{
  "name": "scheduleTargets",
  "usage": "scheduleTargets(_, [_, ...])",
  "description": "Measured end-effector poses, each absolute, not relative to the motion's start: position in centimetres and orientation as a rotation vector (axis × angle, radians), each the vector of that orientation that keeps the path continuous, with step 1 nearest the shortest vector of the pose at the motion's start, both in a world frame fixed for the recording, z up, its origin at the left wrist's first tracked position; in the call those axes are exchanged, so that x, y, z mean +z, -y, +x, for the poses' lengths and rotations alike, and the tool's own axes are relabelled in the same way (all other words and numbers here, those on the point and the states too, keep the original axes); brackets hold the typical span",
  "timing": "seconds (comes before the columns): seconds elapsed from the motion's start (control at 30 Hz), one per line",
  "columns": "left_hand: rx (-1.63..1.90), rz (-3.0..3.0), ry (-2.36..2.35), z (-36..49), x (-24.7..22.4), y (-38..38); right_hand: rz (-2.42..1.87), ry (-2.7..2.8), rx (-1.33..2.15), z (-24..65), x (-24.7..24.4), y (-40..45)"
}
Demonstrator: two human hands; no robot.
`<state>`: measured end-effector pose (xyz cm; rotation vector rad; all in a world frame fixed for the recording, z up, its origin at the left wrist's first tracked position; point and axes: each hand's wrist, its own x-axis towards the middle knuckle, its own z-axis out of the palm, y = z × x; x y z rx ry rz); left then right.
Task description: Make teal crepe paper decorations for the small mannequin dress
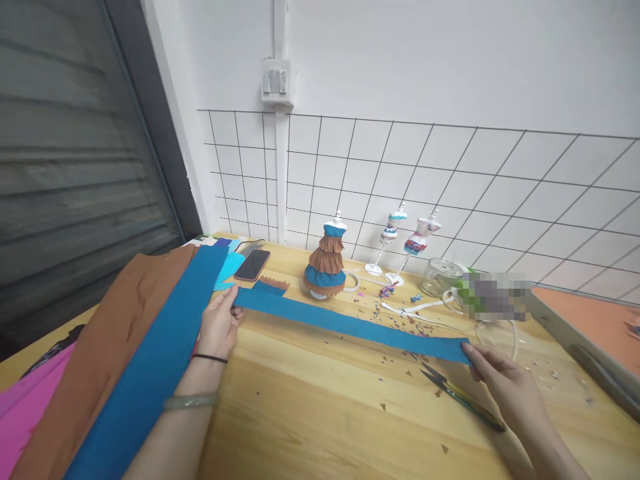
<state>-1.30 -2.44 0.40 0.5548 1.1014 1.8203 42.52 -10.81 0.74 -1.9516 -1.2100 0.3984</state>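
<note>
Left hand (219,325), right hand (507,380) — blue strip (350,325) in both — probably paper

Long, narrow blue strip (345,324), apparently paper, outstretched and nearly straight

Between the left hand (219,321) and the right hand (507,381) runs a plain teal-blue strip (350,325); left of the left hand lie a blue sheet (150,367), a brown sheet (115,320) and a pink sheet (37,413). Between both hands, farther back, a dress form (327,260) wears bands of blue and brown; back left of the right hand, a slim form (391,229) is white with turquoise and a second form (418,241) white, red and blue. Beside the right hand, scissors (467,398) show dark blades and yellowish handles, on a table (300,413) of pale, streaky wood grain.
</note>
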Motion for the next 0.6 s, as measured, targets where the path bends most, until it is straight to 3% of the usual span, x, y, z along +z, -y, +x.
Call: scheduleTargets(0.6, [2.171,0.586,-1.243,-4.2,1.2,2.5,-1.568,1.391,1.371,36.8,-1.7,11.9])
